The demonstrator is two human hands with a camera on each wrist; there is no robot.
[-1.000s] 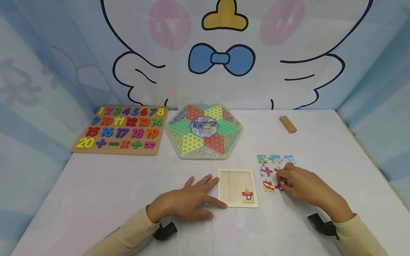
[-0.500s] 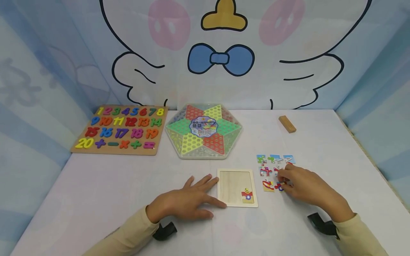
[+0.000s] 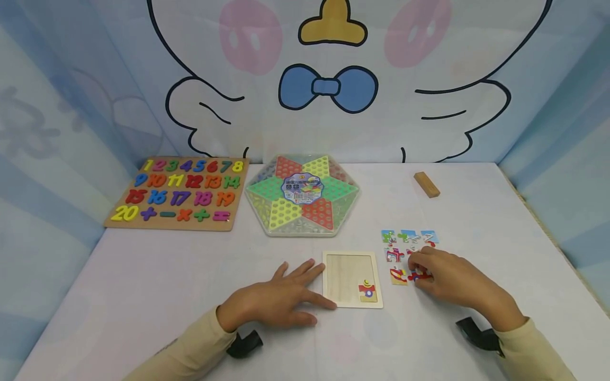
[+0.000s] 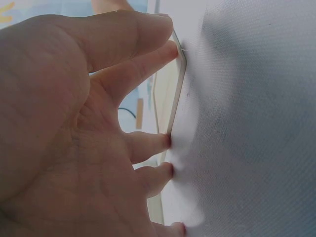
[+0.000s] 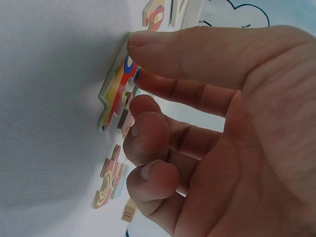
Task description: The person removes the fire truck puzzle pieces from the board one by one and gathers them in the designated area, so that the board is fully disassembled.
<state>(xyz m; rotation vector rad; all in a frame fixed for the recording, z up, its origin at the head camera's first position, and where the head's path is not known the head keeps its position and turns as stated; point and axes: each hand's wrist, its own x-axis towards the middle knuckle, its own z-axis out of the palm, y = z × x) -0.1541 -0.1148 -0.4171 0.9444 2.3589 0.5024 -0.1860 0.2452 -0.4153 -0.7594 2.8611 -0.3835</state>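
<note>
My left hand (image 3: 274, 301) lies spread on the table, its index fingertip and thumb side touching the left edge of a shallow wooden puzzle tray (image 3: 343, 278). One puzzle piece with a red and yellow picture (image 3: 367, 291) sits in the tray's lower right corner. Over the loose puzzle pieces (image 3: 394, 255) to the right of the tray is my right hand (image 3: 459, 280). In the right wrist view, thumb and index finger pinch a red, blue and yellow puzzle piece (image 5: 117, 86), which stands tilted. The other fingers are curled. The hand partly hides the loose pieces in the head view.
A wooden number board (image 3: 178, 194) stands at the back left, beside a hexagonal Chinese checkers box (image 3: 303, 219). A small wooden block (image 3: 427, 184) lies at the back right. A printed curtain (image 3: 329, 132) closes off the table's far side.
My right hand's fingertips have shifted slightly to the left over the loose pieces, with thumb and index closing on one. The left hand and the tray hold their places.
</note>
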